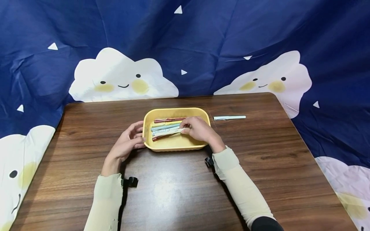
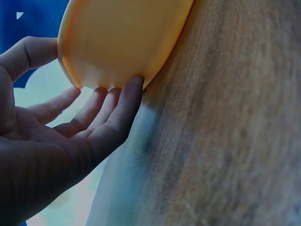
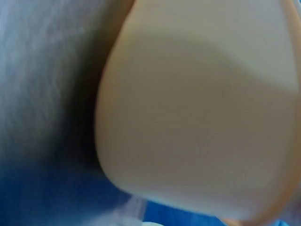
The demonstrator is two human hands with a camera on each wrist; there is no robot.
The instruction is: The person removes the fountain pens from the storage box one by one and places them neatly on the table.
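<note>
A yellow plastic basket stands on the wooden table with several pens lying in it: dark red, yellow, blue and pale ones. My left hand rests against the basket's left end. In the left wrist view, fingertips touch its outer wall and the thumb is at the rim. My right hand reaches over the basket's right side and pinches the end of a white pen, lying slantwise above the others. The right wrist view shows mainly the basket's wall, blurred; that hand is mostly hidden there.
A pale blue pen lies on the table just right of the basket. A dark blue curtain with white clouds hangs behind the table and down its sides. Wrist camera mounts sit at both cuffs.
</note>
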